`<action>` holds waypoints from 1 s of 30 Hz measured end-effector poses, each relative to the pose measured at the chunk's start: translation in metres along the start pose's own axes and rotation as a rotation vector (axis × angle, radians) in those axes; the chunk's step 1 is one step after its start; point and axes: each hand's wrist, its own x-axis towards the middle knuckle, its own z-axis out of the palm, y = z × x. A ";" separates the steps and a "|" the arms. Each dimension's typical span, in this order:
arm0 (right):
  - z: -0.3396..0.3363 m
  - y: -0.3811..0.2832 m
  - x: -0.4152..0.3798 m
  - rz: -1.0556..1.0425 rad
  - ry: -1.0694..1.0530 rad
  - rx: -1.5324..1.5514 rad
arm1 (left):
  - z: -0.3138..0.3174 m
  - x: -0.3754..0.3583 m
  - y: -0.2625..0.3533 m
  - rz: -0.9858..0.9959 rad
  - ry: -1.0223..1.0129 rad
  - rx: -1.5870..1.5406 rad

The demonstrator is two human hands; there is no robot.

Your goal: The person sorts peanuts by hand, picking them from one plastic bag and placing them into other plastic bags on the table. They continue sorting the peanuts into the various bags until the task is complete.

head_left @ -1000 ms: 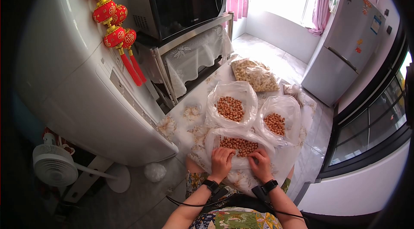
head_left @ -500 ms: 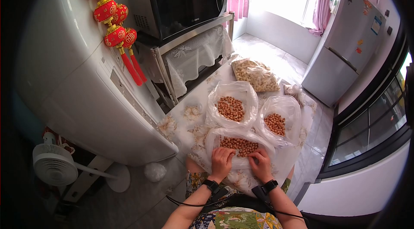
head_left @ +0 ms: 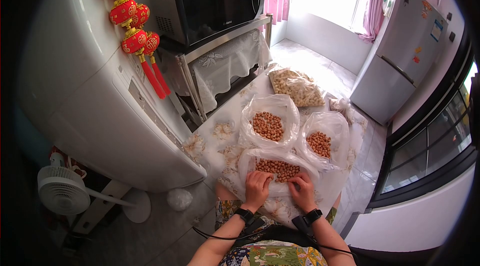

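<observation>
A clear plastic bag (head_left: 247, 160) lies spread open at the near side of the table, with reddish-brown round nuts (head_left: 281, 169) inside. My left hand (head_left: 257, 189) is closed at the bag's near left rim, fingers curled inward. At the near right rim my right hand (head_left: 302, 191) is also closed, its fingertips by the nuts. Both seem to pinch the bag's edge; the exact grip is partly hidden. Behind stand two more open plastic bags of similar nuts, a left bag (head_left: 248, 138) and a right bag (head_left: 340, 141).
A full bag of pale nuts (head_left: 297, 87) sits at the table's far end, beside a small crumpled bag (head_left: 341, 106). A flowered cloth (head_left: 220, 153) covers the table. Around it are a microwave (head_left: 220, 6) on a metal rack, a fridge (head_left: 400, 56) and a fan (head_left: 62, 191).
</observation>
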 end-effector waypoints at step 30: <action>-0.001 0.000 -0.001 0.006 0.006 0.028 | -0.017 0.007 -0.010 -0.499 0.214 -0.812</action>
